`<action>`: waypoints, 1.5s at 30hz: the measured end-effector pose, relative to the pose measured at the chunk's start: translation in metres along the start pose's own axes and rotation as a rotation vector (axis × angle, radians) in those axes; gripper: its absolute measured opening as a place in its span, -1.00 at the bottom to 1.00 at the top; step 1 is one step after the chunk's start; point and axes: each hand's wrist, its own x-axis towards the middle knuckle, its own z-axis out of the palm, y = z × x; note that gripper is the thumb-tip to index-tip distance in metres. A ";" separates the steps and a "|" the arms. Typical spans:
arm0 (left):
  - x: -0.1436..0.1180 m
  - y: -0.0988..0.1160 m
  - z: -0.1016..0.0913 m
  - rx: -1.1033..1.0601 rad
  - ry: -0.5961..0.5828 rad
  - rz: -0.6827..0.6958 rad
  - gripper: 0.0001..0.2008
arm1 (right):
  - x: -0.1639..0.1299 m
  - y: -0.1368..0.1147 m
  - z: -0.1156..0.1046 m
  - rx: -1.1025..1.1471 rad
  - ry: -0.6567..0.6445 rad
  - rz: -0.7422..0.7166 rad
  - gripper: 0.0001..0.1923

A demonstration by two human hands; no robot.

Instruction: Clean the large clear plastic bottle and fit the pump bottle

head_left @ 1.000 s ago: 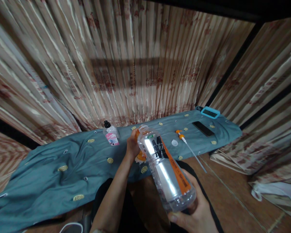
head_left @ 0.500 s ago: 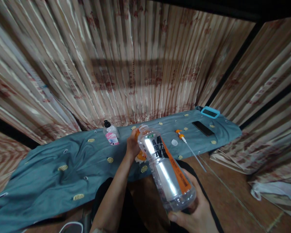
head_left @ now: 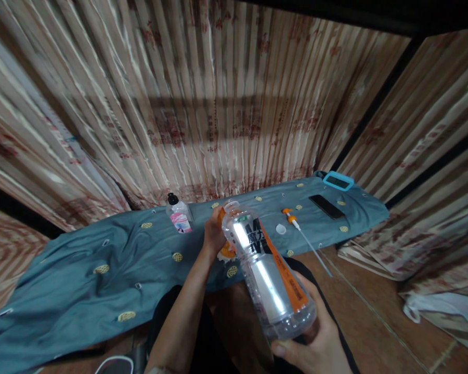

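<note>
The clear bottle [head_left: 267, 272] is gripped at its base by the right hand [head_left: 315, 343], its long axis tilted away toward the blue cloth [head_left: 81, 259]. At the bottle's open neck, an orange object [head_left: 226, 249] is clasped by the left hand [head_left: 212, 234], the nearer hand to the neck.

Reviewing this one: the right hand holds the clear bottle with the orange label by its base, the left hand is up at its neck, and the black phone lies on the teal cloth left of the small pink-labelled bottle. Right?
Not quite. In the head view the black phone lies on the teal cloth to the right of the small pink-labelled bottle, not left. The rest holds: right hand at the clear bottle's base, left hand at its neck.
</note>
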 end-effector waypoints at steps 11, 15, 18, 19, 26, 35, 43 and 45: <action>0.000 0.003 -0.001 -0.006 -0.002 0.001 -0.76 | -0.001 -0.001 0.000 -0.044 -0.016 0.013 0.11; 0.000 0.003 -0.001 -0.029 -0.007 -0.014 -0.74 | -0.001 0.000 0.000 -0.009 0.005 0.017 0.12; 0.000 0.002 0.000 -0.032 -0.003 -0.012 -0.75 | -0.001 -0.001 0.001 0.023 0.023 0.019 0.10; 0.000 0.002 0.000 -0.031 0.000 -0.010 -0.74 | -0.002 -0.001 0.002 0.023 0.026 0.021 0.10; 0.000 0.003 -0.001 -0.007 -0.012 -0.018 -0.76 | -0.001 0.000 0.002 0.048 0.024 0.023 0.08; 0.000 0.001 -0.001 0.002 -0.001 -0.002 -0.71 | 0.001 0.003 0.000 0.044 0.011 0.013 0.07; 0.001 -0.001 0.000 0.032 0.005 0.002 -0.72 | 0.000 0.002 0.001 0.017 0.012 -0.011 0.06; 0.001 -0.001 0.000 0.033 0.003 -0.004 -0.72 | 0.000 0.002 0.000 0.022 0.013 -0.008 0.06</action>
